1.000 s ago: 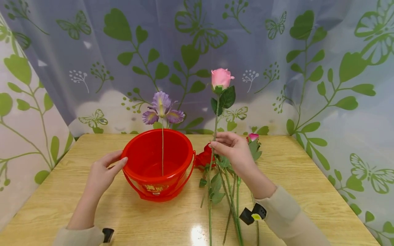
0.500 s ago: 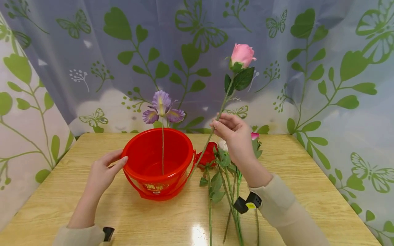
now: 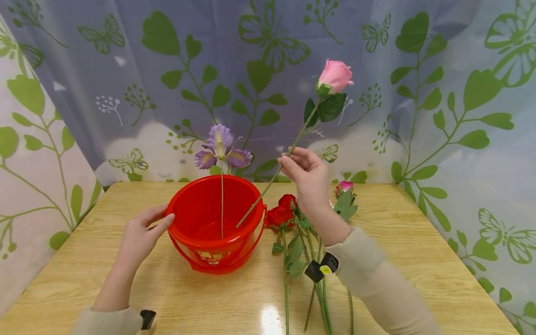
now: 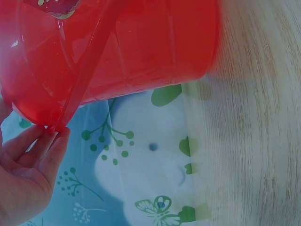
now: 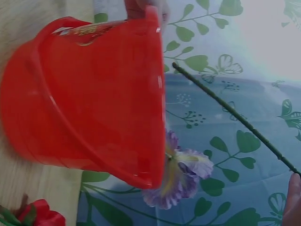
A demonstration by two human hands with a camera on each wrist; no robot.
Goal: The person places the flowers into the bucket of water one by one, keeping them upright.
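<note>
My left hand (image 3: 140,237) grips the left rim of a red plastic bucket (image 3: 215,256), its fingers right by the handle joint in the left wrist view. A purple iris (image 3: 220,146) stands upright in the bucket, its stem inside and its bloom above the far rim. Between thumb and fingers, my right hand (image 3: 310,181) pinches the stem of a pink rose (image 3: 335,77). The rose leans, bloom up to the right and stem down to the left. In the right wrist view, the lower end of the rose stem (image 5: 211,94) hangs just above the bucket's mouth.
Right of the bucket, red roses (image 3: 281,215) and other stems lie on the wooden table (image 3: 167,298). A pink-and-white rose (image 3: 345,187) lies farther right, partly behind the right forearm. A curtain (image 3: 356,28) printed with leaves and butterflies hangs behind.
My right hand has lifted the pink rose from among the lying stems, tilted it, then moved left, bringing its stem end over the bucket. The left hand and bucket have stayed put.
</note>
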